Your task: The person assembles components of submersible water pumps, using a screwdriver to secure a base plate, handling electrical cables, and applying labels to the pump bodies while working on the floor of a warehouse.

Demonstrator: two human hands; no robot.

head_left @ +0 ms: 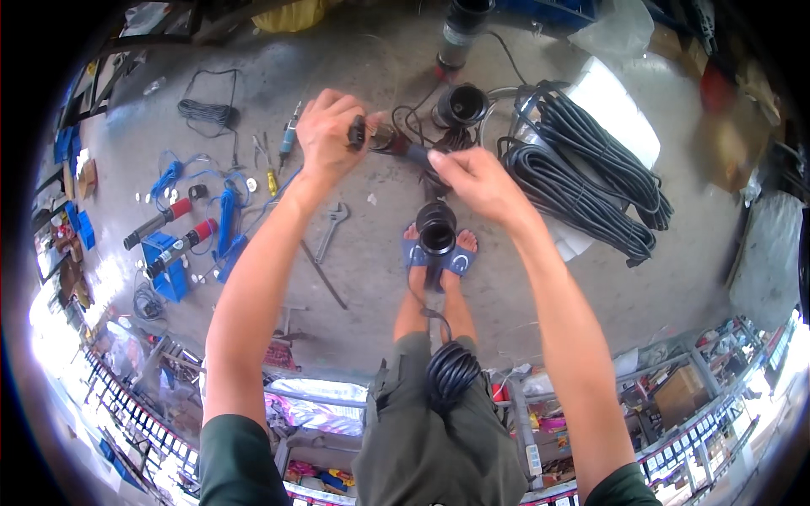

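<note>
My left hand (331, 137) is closed around a small black piece (357, 132), whose exact kind I cannot make out. With thumb and fingers closed, my right hand (483, 181) grips a dark, short tube-like piece (418, 155). Between the hands, a brownish-red part (386, 139) is blurred. Just beyond the right hand stands a black cylinder with an open top (462, 106). Another black open-ended cylinder (436, 228) stands upright between my feet, and its cable leads to a black cable coil (453, 373) at my lap.
Large bundles of black cable (582, 160) lie at the right on a white sheet (620, 114). On the left floor are an adjustable wrench (332, 228), a yellow-handled screwdriver (272, 180), a blue-and-black tool (288, 139), red-ended tubes (181, 247) and a blue bin (165, 274). Shelving runs behind me.
</note>
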